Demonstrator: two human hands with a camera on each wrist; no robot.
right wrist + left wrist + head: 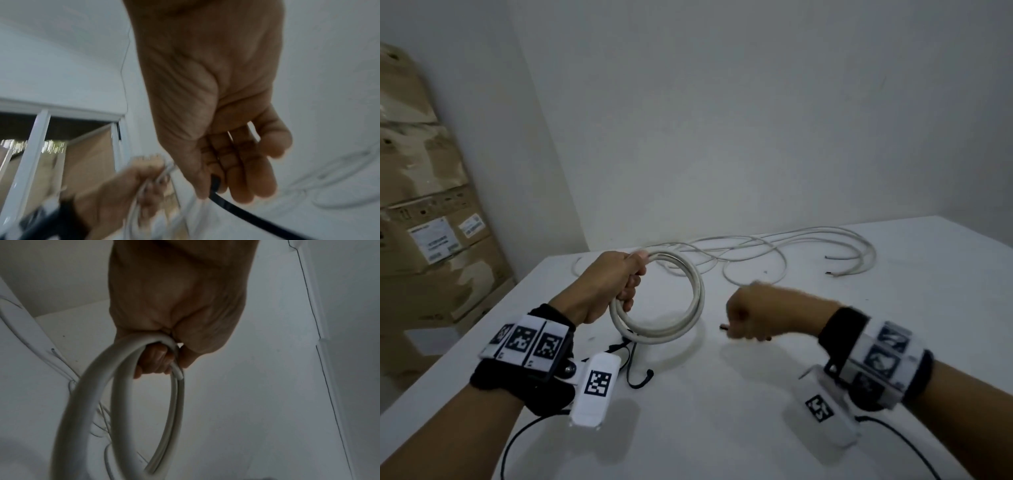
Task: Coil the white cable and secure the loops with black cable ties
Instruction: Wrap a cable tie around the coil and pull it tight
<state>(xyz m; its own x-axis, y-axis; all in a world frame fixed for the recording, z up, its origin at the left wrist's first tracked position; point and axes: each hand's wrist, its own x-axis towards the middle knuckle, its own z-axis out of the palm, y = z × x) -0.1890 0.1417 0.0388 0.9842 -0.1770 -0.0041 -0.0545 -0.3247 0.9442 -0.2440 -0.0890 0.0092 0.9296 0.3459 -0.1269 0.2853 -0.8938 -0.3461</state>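
My left hand (619,279) (164,360) grips a round coil of white cable (690,294) (90,402), holding it upright just above the white table (722,428). The uncoiled length of cable (774,245) trails in loose loops across the far side of the table, its cut ends at the right. To the right of the coil, my right hand (750,317) (232,178) is curled around a black cable tie (246,212); a short black tip (723,327) pokes out to its left. Another black tie (637,370) lies on the table below the coil.
Taped cardboard boxes (424,212) are stacked against the left wall beside the table. A white wall (756,120) rises right behind the far table edge. Black leads from the wrist cameras (517,442) run over the near table.
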